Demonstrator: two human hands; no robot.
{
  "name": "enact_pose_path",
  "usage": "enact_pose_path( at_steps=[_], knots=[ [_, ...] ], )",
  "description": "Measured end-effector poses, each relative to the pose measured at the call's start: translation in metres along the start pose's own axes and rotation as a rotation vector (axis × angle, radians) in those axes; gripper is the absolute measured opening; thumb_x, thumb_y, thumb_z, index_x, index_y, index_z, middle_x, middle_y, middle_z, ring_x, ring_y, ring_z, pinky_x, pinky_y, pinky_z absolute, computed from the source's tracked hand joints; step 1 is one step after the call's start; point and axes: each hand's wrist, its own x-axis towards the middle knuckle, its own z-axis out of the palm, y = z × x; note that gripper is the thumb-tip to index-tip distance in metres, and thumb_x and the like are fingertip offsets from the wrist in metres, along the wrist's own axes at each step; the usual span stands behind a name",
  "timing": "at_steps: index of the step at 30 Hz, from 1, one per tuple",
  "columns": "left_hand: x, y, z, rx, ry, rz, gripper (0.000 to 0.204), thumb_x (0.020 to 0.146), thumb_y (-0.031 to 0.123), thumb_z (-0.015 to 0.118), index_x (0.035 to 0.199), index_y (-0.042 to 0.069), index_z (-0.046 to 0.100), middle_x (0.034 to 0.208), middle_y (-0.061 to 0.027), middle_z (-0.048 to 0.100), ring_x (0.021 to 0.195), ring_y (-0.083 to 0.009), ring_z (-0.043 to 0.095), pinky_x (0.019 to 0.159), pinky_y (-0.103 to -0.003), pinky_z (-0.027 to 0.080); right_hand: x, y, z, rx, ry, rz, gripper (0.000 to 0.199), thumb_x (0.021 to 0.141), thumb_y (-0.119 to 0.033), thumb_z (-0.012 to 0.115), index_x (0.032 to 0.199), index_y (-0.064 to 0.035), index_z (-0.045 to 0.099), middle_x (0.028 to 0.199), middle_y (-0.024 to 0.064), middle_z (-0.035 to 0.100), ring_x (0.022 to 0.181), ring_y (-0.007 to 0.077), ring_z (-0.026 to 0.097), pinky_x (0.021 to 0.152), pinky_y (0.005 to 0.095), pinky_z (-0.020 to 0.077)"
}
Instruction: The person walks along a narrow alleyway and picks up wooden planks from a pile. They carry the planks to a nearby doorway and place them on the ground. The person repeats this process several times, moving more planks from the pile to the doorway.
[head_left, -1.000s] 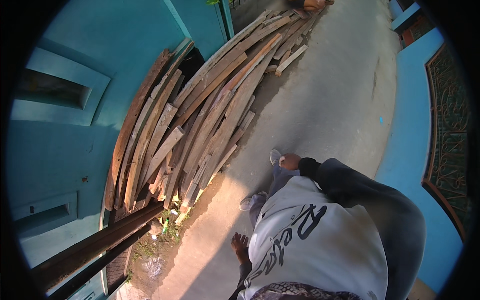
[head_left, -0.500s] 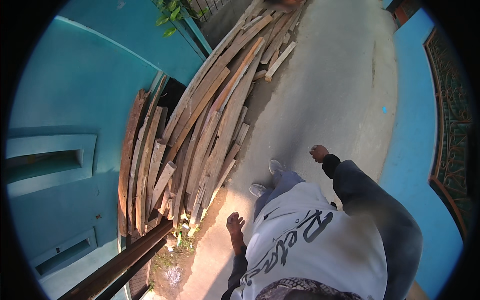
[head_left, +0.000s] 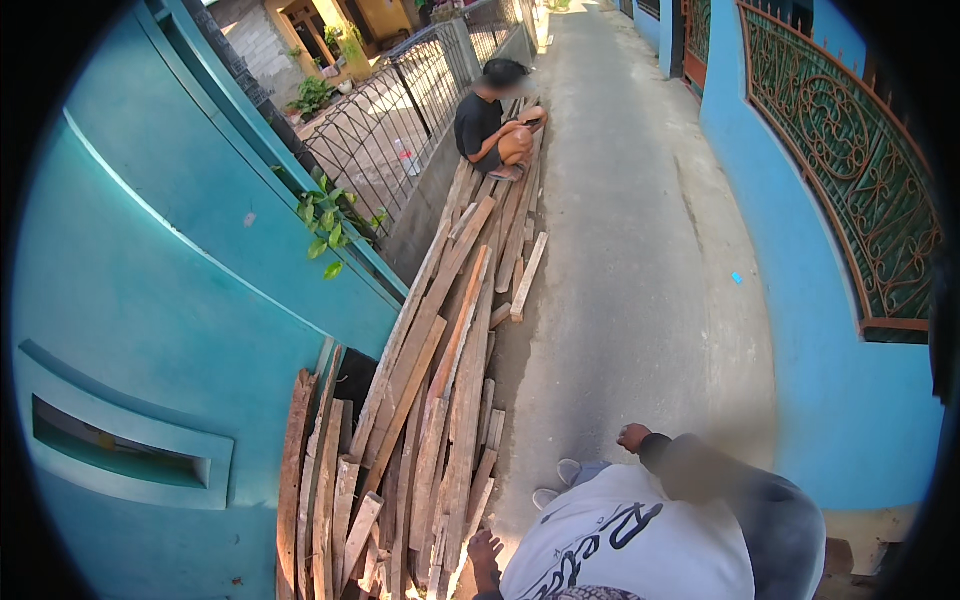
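A long pile of weathered wooden planks [head_left: 440, 400] lies along the foot of a teal wall [head_left: 170, 330]. My left hand [head_left: 485, 553] hangs by my side just right of the pile's near end, fingers apart, holding nothing. Out to the right, over the concrete path, my right hand [head_left: 633, 437] is raised, fingers curled in and empty. My white printed shirt [head_left: 630, 555] and grey shoes [head_left: 568, 470] show below.
Another person [head_left: 492, 125] in a black top sits on the far end of the planks. A black metal fence [head_left: 400, 110] with a green plant [head_left: 328, 225] runs on the left. A blue wall with an ornate grille [head_left: 850, 200] bounds the concrete alley [head_left: 640, 260].
The view has tilted up from the ground to the length of the alley, bringing the seated person and fence into sight. My hands have stayed near my sides, empty.
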Motion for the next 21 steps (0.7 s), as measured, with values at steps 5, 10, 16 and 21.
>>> enact_pose_path(
  at_steps=[5, 10, 16, 21],
  knots=[
    [-0.012, 0.032, -0.009, -0.026, 0.070, 0.141, 0.025, 0.087, 0.014, 0.064, 0.110, 0.007, 0.056, 0.094, -0.0095, 0.060, 0.077, -0.0212, 0.062, 0.060, -0.032, 0.056, -0.012, -0.013, 0.000, -0.087, -0.048, 0.022, 0.023, 0.090, -0.019, 0.052, 0.099, -0.0156, 0.073, 0.107, 0.0079, 0.069, 0.105, 0.0274, 0.064, 0.086, 0.0409, 0.0536],
    [-0.008, -0.007, -0.041, 0.207, 0.002, 0.124, 0.022, 0.087, 0.014, 0.065, 0.107, 0.008, 0.057, 0.091, -0.0090, 0.060, 0.079, -0.0235, 0.064, 0.061, -0.035, 0.057, -0.018, -0.037, -0.007, 0.184, 0.017, 0.079, 0.020, 0.087, -0.019, 0.056, 0.096, -0.0126, 0.072, 0.096, 0.0085, 0.069, 0.091, 0.0261, 0.066, 0.078, 0.0399, 0.0539],
    [0.019, -0.085, -0.108, 1.417, -0.135, 0.579, 0.026, 0.080, 0.020, 0.072, 0.096, 0.008, 0.056, 0.085, -0.0075, 0.064, 0.076, -0.0250, 0.064, 0.065, -0.039, 0.054, -0.007, -0.078, -0.036, 0.436, -0.040, 0.154, 0.024, 0.089, -0.020, 0.052, 0.100, -0.0165, 0.072, 0.102, 0.0071, 0.069, 0.103, 0.0290, 0.064, 0.087, 0.0415, 0.0527],
    [0.028, -0.135, -0.121, 0.893, -0.210, 0.447, 0.023, 0.080, 0.022, 0.073, 0.092, 0.010, 0.058, 0.081, -0.0067, 0.064, 0.071, -0.0272, 0.064, 0.065, -0.041, 0.053, -0.002, -0.089, -0.046, 0.445, -0.033, 0.120, 0.024, 0.090, -0.023, 0.051, 0.100, -0.0150, 0.071, 0.098, 0.0070, 0.069, 0.096, 0.0272, 0.064, 0.082, 0.0411, 0.0524]
  ],
)
